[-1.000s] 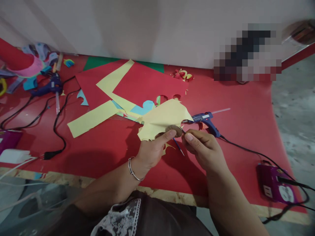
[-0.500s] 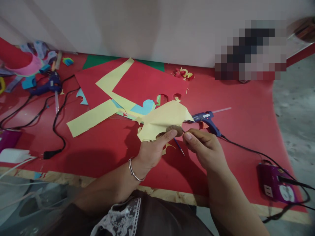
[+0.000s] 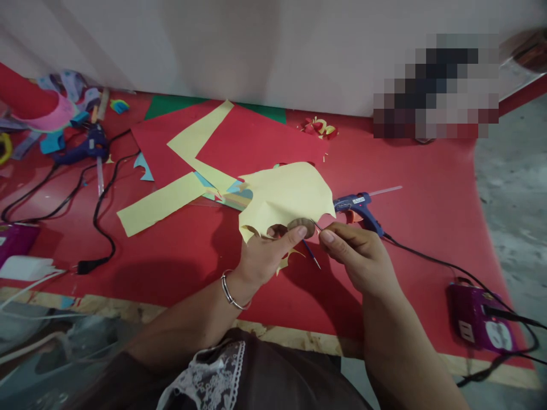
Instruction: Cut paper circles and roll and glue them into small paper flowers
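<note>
My left hand [image 3: 262, 259] is closed on a pale yellow sheet of paper [image 3: 294, 188] with rounded cut-outs along its edge. Under the left thumb a small dark round disc [image 3: 306, 229] is pressed against the sheet's near edge. My right hand [image 3: 361, 253] pinches a thin dark stick [image 3: 317, 225], its tip at the disc's right edge; most of it is hidden by the fingers. Below the hands a slim blue stick [image 3: 313, 256] with a pale tip lies beside a yellow paper scrap [image 3: 285, 263].
A blue glue gun [image 3: 359, 208] lies right of the paper, its cord running toward a purple power box [image 3: 481, 319]. Red sheets [image 3: 256, 134] and yellow strips [image 3: 162, 202] lie behind. Another glue gun [image 3: 88, 145] and cables are at left, paper curls [image 3: 318, 128] at the back.
The yellow sheet has turned and tilted in my left hand, its far edge now higher and its left edge shifted. My right hand stays almost in place by the disc.
</note>
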`<action>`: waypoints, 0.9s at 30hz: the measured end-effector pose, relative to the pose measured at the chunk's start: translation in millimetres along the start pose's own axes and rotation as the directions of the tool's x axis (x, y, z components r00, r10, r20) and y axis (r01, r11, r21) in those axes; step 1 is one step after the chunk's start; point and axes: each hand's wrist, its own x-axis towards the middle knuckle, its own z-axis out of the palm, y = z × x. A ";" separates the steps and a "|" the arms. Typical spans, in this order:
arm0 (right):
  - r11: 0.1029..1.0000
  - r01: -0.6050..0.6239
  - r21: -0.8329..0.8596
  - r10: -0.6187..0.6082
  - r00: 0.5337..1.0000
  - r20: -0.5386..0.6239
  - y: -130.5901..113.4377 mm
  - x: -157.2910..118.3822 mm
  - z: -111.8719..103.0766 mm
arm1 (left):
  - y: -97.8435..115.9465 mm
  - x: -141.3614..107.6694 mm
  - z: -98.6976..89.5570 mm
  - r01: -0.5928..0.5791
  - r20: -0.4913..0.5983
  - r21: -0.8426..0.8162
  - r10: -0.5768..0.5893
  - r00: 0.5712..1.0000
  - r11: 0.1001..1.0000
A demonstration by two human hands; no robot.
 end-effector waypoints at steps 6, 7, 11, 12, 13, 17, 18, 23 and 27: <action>1.000 0.003 -0.010 -0.003 1.000 -0.007 -0.9 0.1 0.5 | -5.3 2.0 2.5 -0.090 -0.028 -0.037 0.089 0.996 0.995; 1.000 0.001 -0.008 -0.001 1.000 -0.005 -0.7 0.2 0.6 | -5.7 2.9 3.3 -0.101 -0.038 -0.038 0.100 0.994 0.994; 1.000 -0.002 0.004 0.002 1.000 -0.003 0.0 0.2 0.7 | -6.2 5.1 4.9 -0.082 -0.006 -0.082 0.082 0.997 0.993; 1.000 -0.002 0.006 0.003 1.000 -0.003 -0.1 0.1 0.7 | -6.0 5.2 5.0 -0.069 0.009 -0.100 0.071 0.997 0.993; 1.000 -0.003 0.006 0.003 1.000 -0.002 -0.3 0.0 0.6 | -5.6 5.1 5.0 -0.059 0.019 -0.116 0.062 0.998 0.991; 1.000 -0.014 -0.009 0.014 1.000 -0.012 -1.4 -0.4 0.2 | -4.4 3.4 4.1 -0.012 0.014 -0.136 0.014 1.000 0.991; 1.000 -0.019 -0.016 0.018 1.000 -0.019 -1.6 -0.5 0.1 | -4.2 2.8 3.8 0.007 0.005 -0.131 -0.007 1.000 0.991; 0.999 -0.023 -0.036 0.022 0.999 -0.034 -1.8 -0.8 -0.3 | -3.0 1.3 3.7 0.053 0.034 -0.159 -0.048 0.998 0.986; 0.999 -0.027 -0.028 0.026 0.999 -0.019 -2.3 -0.9 -0.8 | -1.7 2.6 5.0 0.025 0.037 -0.178 -0.018 0.999 0.984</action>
